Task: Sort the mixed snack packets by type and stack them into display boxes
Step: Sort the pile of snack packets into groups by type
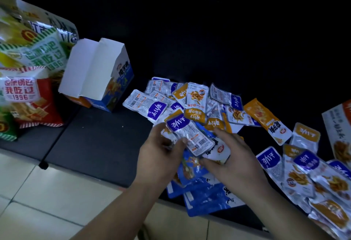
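Sorting looks barely begun: display box (95,72) stands open well left of the fingers (155,133), contents not visible; mixed packets (191,97) lie heaped just beyond and to the right, on the dark tabletop (91,141). Left hand (161,150) and right hand (233,156) both pinch one small stack (191,135) between them, top packet silver with purple header, barcode up. Blue packets (205,200) lie directly beneath the fingers.

Probably a shop (dim view): snack packets (196,105), display box (98,74), big bags (24,95).
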`<action>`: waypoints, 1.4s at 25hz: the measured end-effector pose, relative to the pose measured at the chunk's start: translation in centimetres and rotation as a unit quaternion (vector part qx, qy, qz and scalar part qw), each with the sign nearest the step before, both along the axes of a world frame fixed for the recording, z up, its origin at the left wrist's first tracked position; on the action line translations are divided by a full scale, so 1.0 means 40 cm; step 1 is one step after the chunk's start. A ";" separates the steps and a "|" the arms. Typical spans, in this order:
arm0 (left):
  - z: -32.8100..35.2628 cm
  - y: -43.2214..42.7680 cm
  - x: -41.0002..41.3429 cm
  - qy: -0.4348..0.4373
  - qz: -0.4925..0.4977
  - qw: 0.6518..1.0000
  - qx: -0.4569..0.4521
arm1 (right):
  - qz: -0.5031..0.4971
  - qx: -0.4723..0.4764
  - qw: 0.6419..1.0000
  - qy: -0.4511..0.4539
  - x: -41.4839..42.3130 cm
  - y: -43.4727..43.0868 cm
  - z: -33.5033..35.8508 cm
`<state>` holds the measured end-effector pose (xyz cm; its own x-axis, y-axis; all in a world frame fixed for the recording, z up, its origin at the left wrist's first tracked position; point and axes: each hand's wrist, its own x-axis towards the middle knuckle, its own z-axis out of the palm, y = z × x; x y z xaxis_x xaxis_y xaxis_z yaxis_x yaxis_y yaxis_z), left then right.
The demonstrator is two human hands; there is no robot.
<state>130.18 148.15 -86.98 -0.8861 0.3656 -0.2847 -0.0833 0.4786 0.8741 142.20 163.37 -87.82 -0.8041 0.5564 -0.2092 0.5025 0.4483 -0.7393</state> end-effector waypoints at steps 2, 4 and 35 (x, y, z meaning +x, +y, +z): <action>-0.006 0.038 -0.017 -0.012 0.012 1.000 -0.023 | -0.005 -0.028 0.999 0.020 0.004 0.002 0.003; -0.015 0.061 -0.023 -0.034 0.022 0.999 0.001 | -0.023 -0.076 0.996 0.034 0.005 0.005 0.007; 0.013 0.020 0.128 -0.140 0.012 0.981 0.132 | -0.199 -0.177 0.962 0.055 0.066 0.030 0.099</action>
